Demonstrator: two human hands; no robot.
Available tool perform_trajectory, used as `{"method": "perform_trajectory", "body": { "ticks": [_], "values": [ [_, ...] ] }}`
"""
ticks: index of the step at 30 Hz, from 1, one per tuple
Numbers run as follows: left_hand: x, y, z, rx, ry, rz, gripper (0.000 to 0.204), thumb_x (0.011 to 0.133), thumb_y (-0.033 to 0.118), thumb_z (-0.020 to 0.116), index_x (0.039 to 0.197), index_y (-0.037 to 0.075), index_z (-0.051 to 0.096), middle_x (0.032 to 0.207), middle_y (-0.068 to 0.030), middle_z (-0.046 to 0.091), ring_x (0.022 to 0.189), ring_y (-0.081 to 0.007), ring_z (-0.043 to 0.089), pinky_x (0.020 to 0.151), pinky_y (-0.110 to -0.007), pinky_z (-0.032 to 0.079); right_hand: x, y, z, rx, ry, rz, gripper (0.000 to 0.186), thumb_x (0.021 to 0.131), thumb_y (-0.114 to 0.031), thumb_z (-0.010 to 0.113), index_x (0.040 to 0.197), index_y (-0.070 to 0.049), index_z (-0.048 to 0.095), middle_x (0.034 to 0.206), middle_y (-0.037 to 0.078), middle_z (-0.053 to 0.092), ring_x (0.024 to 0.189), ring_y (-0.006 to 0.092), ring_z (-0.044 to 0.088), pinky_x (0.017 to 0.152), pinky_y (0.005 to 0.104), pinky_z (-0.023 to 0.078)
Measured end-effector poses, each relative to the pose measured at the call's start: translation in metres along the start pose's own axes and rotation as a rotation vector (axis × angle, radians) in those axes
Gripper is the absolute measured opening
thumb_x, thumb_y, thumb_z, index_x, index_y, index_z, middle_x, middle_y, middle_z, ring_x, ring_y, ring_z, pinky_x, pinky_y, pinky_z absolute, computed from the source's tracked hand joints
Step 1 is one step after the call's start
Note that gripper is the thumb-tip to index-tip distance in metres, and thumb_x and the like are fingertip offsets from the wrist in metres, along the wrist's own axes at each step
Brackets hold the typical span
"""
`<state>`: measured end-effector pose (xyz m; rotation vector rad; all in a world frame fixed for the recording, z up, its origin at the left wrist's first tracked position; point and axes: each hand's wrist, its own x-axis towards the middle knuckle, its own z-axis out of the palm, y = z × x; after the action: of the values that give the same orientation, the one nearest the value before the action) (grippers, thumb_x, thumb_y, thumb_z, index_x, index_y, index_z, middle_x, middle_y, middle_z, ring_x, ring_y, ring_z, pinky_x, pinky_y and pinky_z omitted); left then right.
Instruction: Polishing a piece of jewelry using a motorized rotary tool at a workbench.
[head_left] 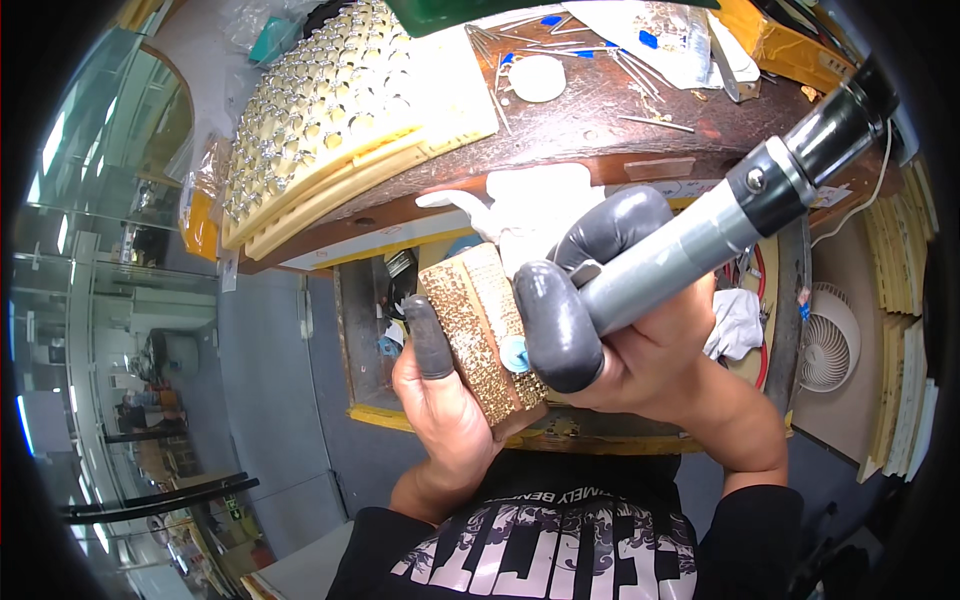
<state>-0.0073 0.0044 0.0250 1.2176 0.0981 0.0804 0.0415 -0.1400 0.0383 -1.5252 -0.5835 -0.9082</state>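
My left hand (447, 400), with a black cot on its thumb, is closed round a block (462, 335) that has rough, gold-speckled faces and a brown band between them. The fingers behind the block are hidden. My right hand (625, 325) wears black cots on thumb and forefinger and grips a grey rotary handpiece (672, 262) with a black rear end. Its working tip is hidden behind the thumb. A small light-blue round piece (514, 353) shows at the block's face, beside the right thumb; whether it belongs to the handpiece, I cannot tell.
Beyond my hands, a white-covered piece (540, 205) juts from the wooden bench (560, 125). A yellow tray (330, 180) of metal rings stands far left. Several thin burs (645, 75) and a white disc (537, 78) lie on the bench. An open drawer (365, 300) sits below; a white fan (830, 337) stands right.
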Motion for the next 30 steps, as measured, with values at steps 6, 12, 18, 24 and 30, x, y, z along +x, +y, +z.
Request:
{"method": "perform_trajectory", "body": {
  "ticks": [6,12,18,24,30],
  "values": [
    [0.001,-0.001,-0.003,-0.018,-0.022,-0.01,0.051,0.105,0.039,0.04,0.121,-0.006,0.056,0.106,-0.0144,0.069,0.091,-0.0202,0.069,0.078,-0.034,0.058,-0.001,-0.001,-0.002,-0.034,-0.001,-0.011,0.012,0.076,-0.002,0.072,0.075,-0.001,0.06,0.075,0.01,0.058,0.057,0.016,0.057,0.049,0.0281,0.043],
    [0.001,0.0,0.001,-0.005,0.005,0.022,0.051,0.105,0.039,0.039,0.121,-0.006,0.056,0.106,-0.0144,0.069,0.091,-0.02,0.069,0.078,-0.033,0.058,-0.001,0.0,-0.001,-0.006,0.005,-0.02,0.012,0.076,-0.002,0.072,0.075,-0.001,0.06,0.074,0.009,0.059,0.057,0.0163,0.057,0.049,0.0282,0.043],
    [0.002,0.002,0.004,-0.057,-0.016,-0.001,0.052,0.105,0.04,0.038,0.121,-0.006,0.056,0.104,-0.0163,0.069,0.089,-0.0204,0.07,0.077,-0.033,0.058,0.0,0.001,-0.004,-0.026,-0.012,-0.022,0.01,0.076,-0.002,0.072,0.076,-0.002,0.062,0.074,0.009,0.059,0.057,0.0165,0.058,0.05,0.0282,0.043],
    [0.002,0.004,0.006,-0.05,-0.021,0.01,0.054,0.105,0.041,0.038,0.123,-0.006,0.055,0.101,-0.0189,0.07,0.088,-0.022,0.071,0.077,-0.034,0.059,-0.002,0.001,-0.005,-0.053,-0.035,-0.021,0.009,0.076,-0.002,0.072,0.075,-0.002,0.063,0.074,0.01,0.061,0.057,0.0167,0.058,0.049,0.0285,0.043],
    [0.003,0.003,0.004,-0.049,-0.026,0.008,0.054,0.105,0.042,0.038,0.123,-0.007,0.055,0.101,-0.0203,0.07,0.088,-0.0221,0.071,0.075,-0.033,0.059,0.0,-0.003,-0.008,-0.073,-0.03,0.015,0.01,0.076,-0.001,0.072,0.07,-0.002,0.064,0.076,0.01,0.06,0.059,0.017,0.058,0.051,0.0281,0.043]
  ]
}}
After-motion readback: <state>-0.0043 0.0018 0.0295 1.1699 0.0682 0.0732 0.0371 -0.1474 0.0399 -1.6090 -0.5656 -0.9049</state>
